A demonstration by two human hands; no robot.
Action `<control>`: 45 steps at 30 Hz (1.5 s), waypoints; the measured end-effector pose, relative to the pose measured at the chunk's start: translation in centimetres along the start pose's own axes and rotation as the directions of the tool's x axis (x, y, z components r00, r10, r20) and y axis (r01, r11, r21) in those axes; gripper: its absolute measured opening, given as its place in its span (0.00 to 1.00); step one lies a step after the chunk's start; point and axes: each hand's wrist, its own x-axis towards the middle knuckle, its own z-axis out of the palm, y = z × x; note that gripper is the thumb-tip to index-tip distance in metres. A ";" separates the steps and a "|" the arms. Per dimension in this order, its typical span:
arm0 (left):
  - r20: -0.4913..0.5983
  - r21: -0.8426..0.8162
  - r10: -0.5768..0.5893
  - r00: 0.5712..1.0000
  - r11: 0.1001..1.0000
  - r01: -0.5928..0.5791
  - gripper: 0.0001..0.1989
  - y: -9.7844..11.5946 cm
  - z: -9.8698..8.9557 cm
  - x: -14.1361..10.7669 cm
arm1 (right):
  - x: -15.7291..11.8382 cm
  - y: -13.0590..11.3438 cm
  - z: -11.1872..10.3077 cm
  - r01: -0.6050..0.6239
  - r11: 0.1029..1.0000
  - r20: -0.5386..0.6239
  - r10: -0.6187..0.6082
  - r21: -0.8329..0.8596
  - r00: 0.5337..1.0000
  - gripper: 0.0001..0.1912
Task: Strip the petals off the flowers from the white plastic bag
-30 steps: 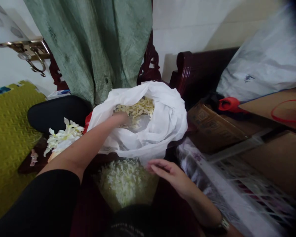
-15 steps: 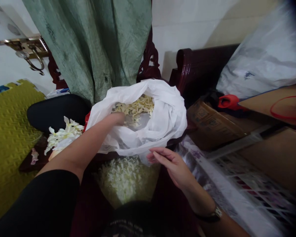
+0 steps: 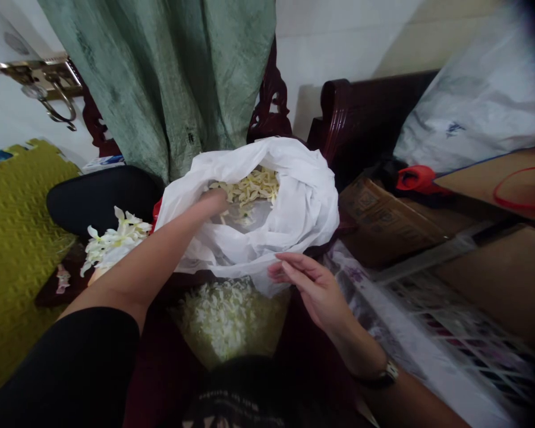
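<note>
Inside a white plastic bag (image 3: 296, 196), gathered open at its mouth, lies a heap of pale yellow petals (image 3: 245, 190). The left hand (image 3: 211, 203) reaches over the bag's rim toward them, its fingers (image 3: 218, 199) bunched together and dipping in; whether they grip anything cannot be told. The right hand (image 3: 316, 291) hovers just beside the bag's lower fold, its fingers (image 3: 289, 264) slightly apart around nothing visible, with a wristwatch (image 3: 387, 374) on that wrist. Nearer the person lies a mound of white flowers (image 3: 223, 321), and a smaller bunch of white blossoms (image 3: 116, 241) sits to the left, by a black cushion (image 3: 98, 199). Behind the bag hang a green curtain (image 3: 160, 77) and carved dark red woodwork (image 3: 270, 101). A cardboard box (image 3: 383, 223) lies to the right, and a yellow-green foam mat (image 3: 22, 238) to the left.
</note>
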 end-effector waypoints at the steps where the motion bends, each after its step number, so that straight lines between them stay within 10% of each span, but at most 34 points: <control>1: -0.031 -0.055 -0.001 1.000 0.999 -0.001 0.07 -0.1 -0.1 0.0 | 0.3 -0.2 0.4 0.044 0.999 0.004 -0.044 0.012 0.999 0.12; 6: -0.131 -0.387 -0.020 0.991 0.921 -0.033 0.06 -0.1 -0.5 -0.8 | 3.0 -0.7 2.5 0.186 0.981 0.003 -0.187 0.054 0.982 0.24; 11: -0.148 -0.686 0.060 0.987 0.713 -0.146 0.12 1.7 -0.9 -4.0 | 6.9 -0.5 5.0 0.088 0.980 -0.161 -0.058 0.180 0.985 0.32; 17: -0.247 -0.941 0.130 0.960 0.205 -0.270 0.13 4.2 1.8 -12.0 | 8.9 0.4 8.2 0.131 0.885 -0.292 0.006 0.447 0.956 0.23; 23: -0.427 -0.904 -0.132 0.895 0.032 -0.427 0.16 5.2 4.1 -15.7 | 6.7 1.6 11.2 0.194 0.809 -0.301 -0.022 0.554 0.953 0.27; 28: -0.605 -0.790 -0.199 0.771 0.274 -0.549 0.21 5.5 4.3 -15.7 | 6.3 1.9 13.0 0.203 0.828 -0.299 -0.045 0.523 0.953 0.23; 33: -0.725 -0.526 0.058 0.686 0.597 -0.606 0.24 4.6 4.7 -16.4 | 7.3 1.4 12.6 0.196 0.832 -0.314 -0.027 0.519 0.949 0.24; 36: -0.687 -0.489 0.179 0.704 0.603 -0.630 0.26 4.3 4.7 -16.7 | 6.8 1.6 12.4 0.218 0.856 -0.313 -0.070 0.468 0.947 0.24; 45: -0.656 -0.630 -0.009 0.755 0.558 -0.541 0.23 5.3 5.5 -16.8 | 6.0 2.3 12.1 0.189 0.916 -0.278 -0.090 0.353 0.956 0.30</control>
